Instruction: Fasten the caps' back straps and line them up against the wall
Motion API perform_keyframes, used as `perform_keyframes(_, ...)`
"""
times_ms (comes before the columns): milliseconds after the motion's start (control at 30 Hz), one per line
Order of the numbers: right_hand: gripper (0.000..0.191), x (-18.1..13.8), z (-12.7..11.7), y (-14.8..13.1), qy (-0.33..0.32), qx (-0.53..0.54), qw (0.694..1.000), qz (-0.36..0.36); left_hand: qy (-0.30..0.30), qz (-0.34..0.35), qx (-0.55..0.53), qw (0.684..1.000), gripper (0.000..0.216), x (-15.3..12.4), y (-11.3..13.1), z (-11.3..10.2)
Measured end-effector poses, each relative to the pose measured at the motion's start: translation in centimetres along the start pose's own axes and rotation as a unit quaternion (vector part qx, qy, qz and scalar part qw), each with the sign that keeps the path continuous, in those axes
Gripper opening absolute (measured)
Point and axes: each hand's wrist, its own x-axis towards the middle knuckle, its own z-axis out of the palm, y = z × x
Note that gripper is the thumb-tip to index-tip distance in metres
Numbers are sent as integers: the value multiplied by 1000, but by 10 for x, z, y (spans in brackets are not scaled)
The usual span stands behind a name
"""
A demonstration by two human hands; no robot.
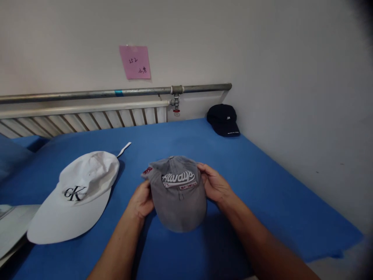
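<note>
Though over broad sheet [180, 139], edges of gray cap [179, 208] in grip of both hands [143, 199] [215, 183]

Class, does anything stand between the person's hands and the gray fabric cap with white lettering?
Nothing visible does: the left hand and right hand hold the gray cap by opposite sides. The white fabric cap lies apart, left of the hands.
</note>
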Motion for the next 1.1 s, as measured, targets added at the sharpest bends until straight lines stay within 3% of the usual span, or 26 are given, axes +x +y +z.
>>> perform_keyframes(167, 7, 6, -7, -3, 16, 5, 998, -57, -95, 36, -51, 994, 25, -8, 7, 6)
perform_keyframes(267, 7, 5, -7, 1, 14, -15, 998, -57, -69, 34, -3, 997, 22, -12, 6, 6)
perform_keyframes(400, 11, 3, -4, 4, 0, -27, 997, -77, -57, 91, 27, 994, 20, -13, 3, 0)
perform_keyframes(500, 12, 3, -3, 4, -16, -2, 998, -56, -106, 123, -10, 987, 19, -13, 4, -7)
perform_keyframes(633, 8, 2, -3, 3, -59, 21, 998, -6, -152, 106, -66, 980, 23, -11, 7, -6)
perform_keyframes(767, 19, -1, 0, 2, -96, 34, 995, -19, -99, 91, -103, 986, 36, -9, 8, 3)
perform_keyframes(933, 24, -4, 0, -12, -37, 35, 995, -88, -21, 60, 68, 996, 29, -9, 2, 12)
perform_keyframes(1033, 28, -8, -3, -23, 30, 25, 990, -139, 68, 177, 182, 965, 28, -15, -7, 19)
perform_keyframes(1100, 26, -10, -4, -27, 66, 0, 982, -176, 36, 259, 229, 938, 52, -22, -14, 25)
